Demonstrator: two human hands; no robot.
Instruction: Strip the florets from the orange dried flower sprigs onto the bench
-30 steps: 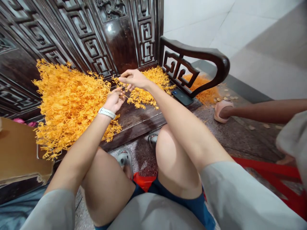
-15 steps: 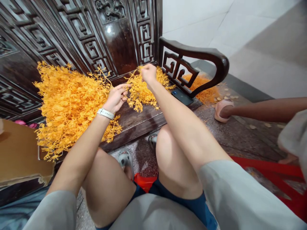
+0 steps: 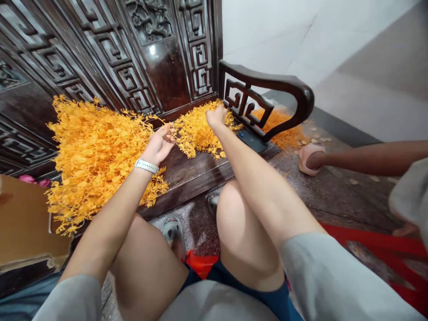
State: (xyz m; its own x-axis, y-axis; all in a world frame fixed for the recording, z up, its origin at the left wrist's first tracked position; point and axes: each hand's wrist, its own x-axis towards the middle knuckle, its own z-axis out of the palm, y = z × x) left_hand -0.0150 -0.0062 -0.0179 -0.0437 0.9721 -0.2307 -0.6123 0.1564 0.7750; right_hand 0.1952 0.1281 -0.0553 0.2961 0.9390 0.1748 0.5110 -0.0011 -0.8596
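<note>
Orange sprig (image 3: 170, 132) is sitting at the fingertips of the left hand (image 3: 159, 143), just above the dark bench seat (image 3: 187, 171), between the big heap (image 3: 96, 151) and the small pile (image 3: 197, 131). Left hand is curling loosely and pinching the thin stem, palm turned up, with a white watch (image 3: 146, 166) showing on the wrist. Right hand (image 3: 216, 117) is pressing down on top of the small pile near the armrest (image 3: 267, 84); its fingers are going into the orange stuff, so I cannot tell if they are closing on anything.

Doing this well, as I judge it:
- The sprigs are looking thin and tangly, so the pinch should be sitting on the stem, not on the fine tips, which would likely be snapping or shedding.
- The right hand should be settling pieces flat onto the pile rather than raking through it, since the branches are hooking each other.
- A phone (image 3: 251, 139) is lying on the seat just beside the small pile, under the armrest; the pile could be creeping over it.

More orange bits are lying on the floor (image 3: 284, 127) past the armrest. Another person's leg (image 3: 368, 156) in a pink slipper (image 3: 307, 156) is stretching in from the right, well apart. Cardboard (image 3: 23, 223) is sitting at the far left.
</note>
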